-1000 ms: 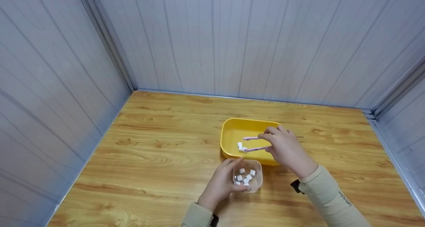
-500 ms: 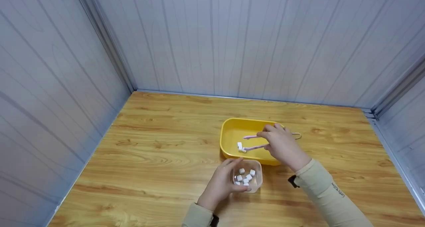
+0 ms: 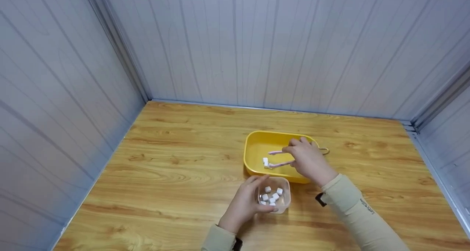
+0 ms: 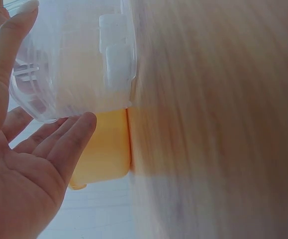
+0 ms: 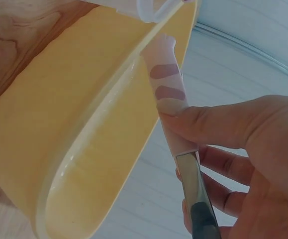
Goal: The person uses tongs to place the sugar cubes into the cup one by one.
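My right hand [image 3: 310, 161] holds tongs [image 3: 282, 164] with pink tips over the yellow tray [image 3: 253, 144]. The two arms of the tongs stand apart, the nearer tip right by a few white cubes [image 3: 265, 162] on the tray floor. In the right wrist view, the thumb presses a pink striped tong arm [image 5: 166, 79] that joins a metal strip. My left hand [image 3: 240, 205] grips a small clear plastic container [image 3: 285, 205], thumb on the near side and fingers on the far side. Several white cubes [image 3: 275, 196] lie inside the container.
The container stands on the wood-grain table [image 3: 176, 170], close in front of the tray. Pale panel walls [image 3: 257, 52] enclose the table at the back, the left and the right.
My right hand has shifted left with the tongs, whose looped end has come nearer the tray. The tips stay apart near the cubes. The left hand and container hold their place.
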`<state>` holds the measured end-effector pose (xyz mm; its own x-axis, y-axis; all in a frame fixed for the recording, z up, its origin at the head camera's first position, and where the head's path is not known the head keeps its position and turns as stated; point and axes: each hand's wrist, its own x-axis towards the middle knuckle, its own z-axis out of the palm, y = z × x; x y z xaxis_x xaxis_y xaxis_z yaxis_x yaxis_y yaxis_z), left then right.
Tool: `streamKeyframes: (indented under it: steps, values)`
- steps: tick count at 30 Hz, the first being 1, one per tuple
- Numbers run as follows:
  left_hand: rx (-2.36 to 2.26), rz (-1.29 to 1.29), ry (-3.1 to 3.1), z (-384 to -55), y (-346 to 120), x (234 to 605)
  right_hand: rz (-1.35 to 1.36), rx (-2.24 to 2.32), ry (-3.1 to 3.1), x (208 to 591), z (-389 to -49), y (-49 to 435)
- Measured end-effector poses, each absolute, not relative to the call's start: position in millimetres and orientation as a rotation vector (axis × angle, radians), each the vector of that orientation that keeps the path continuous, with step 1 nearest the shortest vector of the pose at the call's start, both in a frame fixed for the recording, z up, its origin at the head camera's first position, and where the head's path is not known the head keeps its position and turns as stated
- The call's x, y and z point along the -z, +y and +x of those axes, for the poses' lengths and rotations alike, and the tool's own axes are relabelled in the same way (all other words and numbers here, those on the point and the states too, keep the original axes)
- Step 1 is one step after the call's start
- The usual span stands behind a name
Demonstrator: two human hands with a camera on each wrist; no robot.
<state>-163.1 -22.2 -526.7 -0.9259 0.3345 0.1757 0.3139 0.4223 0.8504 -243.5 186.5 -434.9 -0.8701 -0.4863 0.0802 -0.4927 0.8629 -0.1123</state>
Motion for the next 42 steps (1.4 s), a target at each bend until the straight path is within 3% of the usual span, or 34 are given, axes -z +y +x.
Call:
streamKeyframes:
  steps: [42]
  values:
    - [-1.558, 0.642, 2.635, -163, -22, 527, 0.847, -0.024, -2.974, 461, -247, 182]
